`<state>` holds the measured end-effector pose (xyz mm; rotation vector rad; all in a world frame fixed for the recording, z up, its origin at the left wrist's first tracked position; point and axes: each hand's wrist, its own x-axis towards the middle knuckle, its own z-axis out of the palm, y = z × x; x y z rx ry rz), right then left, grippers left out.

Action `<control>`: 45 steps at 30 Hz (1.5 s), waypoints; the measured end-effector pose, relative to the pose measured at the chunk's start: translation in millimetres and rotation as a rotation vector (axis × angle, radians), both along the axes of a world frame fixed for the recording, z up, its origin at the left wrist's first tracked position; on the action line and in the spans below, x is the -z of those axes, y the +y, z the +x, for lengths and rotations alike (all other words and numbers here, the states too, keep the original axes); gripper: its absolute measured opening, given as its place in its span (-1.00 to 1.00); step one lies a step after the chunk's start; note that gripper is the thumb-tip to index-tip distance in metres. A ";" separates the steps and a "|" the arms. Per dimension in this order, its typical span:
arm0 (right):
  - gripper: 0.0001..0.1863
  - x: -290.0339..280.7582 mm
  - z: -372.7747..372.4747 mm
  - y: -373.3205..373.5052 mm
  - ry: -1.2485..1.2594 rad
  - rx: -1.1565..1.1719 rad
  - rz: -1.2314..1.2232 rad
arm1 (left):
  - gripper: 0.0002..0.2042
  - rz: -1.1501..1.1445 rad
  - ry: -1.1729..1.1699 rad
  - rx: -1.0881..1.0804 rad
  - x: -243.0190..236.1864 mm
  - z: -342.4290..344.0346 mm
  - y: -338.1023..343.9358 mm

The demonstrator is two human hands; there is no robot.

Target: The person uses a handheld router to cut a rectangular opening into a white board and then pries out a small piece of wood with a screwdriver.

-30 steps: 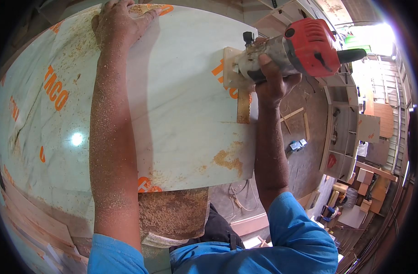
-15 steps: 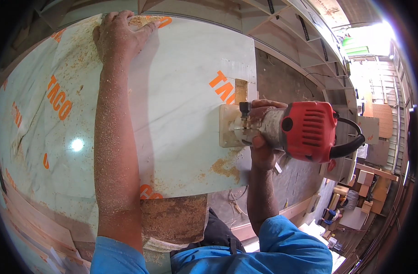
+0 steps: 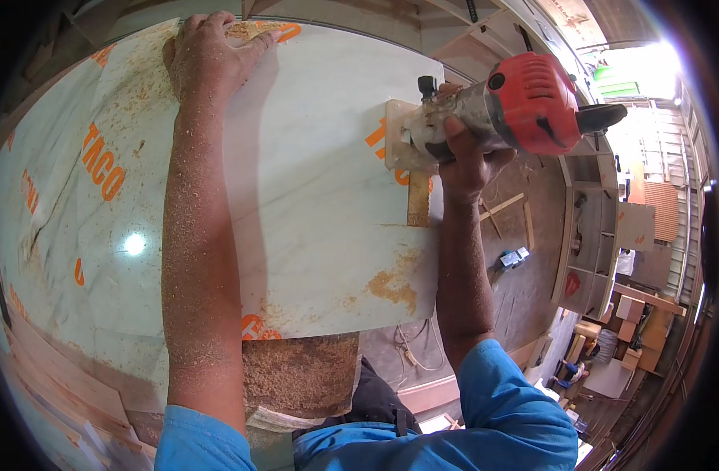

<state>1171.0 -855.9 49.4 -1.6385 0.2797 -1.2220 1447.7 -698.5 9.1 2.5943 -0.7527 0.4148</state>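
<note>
A white marble-patterned panel (image 3: 328, 157) with orange lettering lies before me, with sawdust scattered over it. My left hand (image 3: 211, 59) presses on its far edge, fingers spread and thumb out to the right. Wrapped round the metal body of a red trim router (image 3: 536, 106), my right hand (image 3: 468, 149) holds the tool on its side at the panel's right edge. The router's pale square base (image 3: 396, 133) is against the panel; its bit is hidden. Just nearer than the base, a brown notch (image 3: 419, 200) shows along that edge.
Below the panel's near edge is a brown, sawdust-covered board (image 3: 301, 375). A blue-and-silver tool (image 3: 513, 257) and wood strips lie on the floor to the right. Cabinet frames (image 3: 587, 235) stand beyond, and wooden planks (image 3: 69, 369) lie at the lower left.
My right hand has carried the router away from me along the panel's right edge, uncovering more of the brown notch. My left hand has stayed almost in place.
</note>
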 end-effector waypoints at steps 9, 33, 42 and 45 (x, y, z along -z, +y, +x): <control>-0.56 1.1 -7.2 -7.6 0.027 0.087 -0.160 | -0.21 -0.007 -0.017 0.010 4.5 5.9 0.4; -0.48 -2.8 -22.8 7.1 0.019 -0.039 -0.048 | -0.21 -0.047 0.012 0.038 8.8 9.1 -1.9; -0.38 -2.6 -58.1 59.2 -0.057 -0.140 0.040 | -0.19 -0.033 -0.049 0.043 12.0 14.2 2.8; -0.35 -0.8 -52.9 53.8 -0.036 -0.115 0.091 | -0.20 -0.009 -0.002 0.038 7.8 12.9 0.4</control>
